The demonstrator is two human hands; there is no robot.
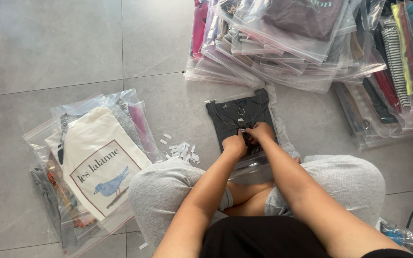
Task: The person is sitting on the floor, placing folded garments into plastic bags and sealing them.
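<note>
A clear plastic bag holding a folded black garment [237, 114] lies on the floor in front of my crossed legs. Both hands rest on the middle of this bag, close together. My left hand [235, 145] and my right hand [260, 132] pinch a small white sticker [241, 130] between their fingertips, right on the bag's surface. A small metal ring [240, 111] shows on the garment just beyond my fingers.
Several small white stickers [182, 149] lie scattered on the tile left of the bag. A low pile of bagged clothes, topped by a cream shirt with a bird print [99, 165], lies at my left. A large stack of bagged garments [288, 38] fills the far right.
</note>
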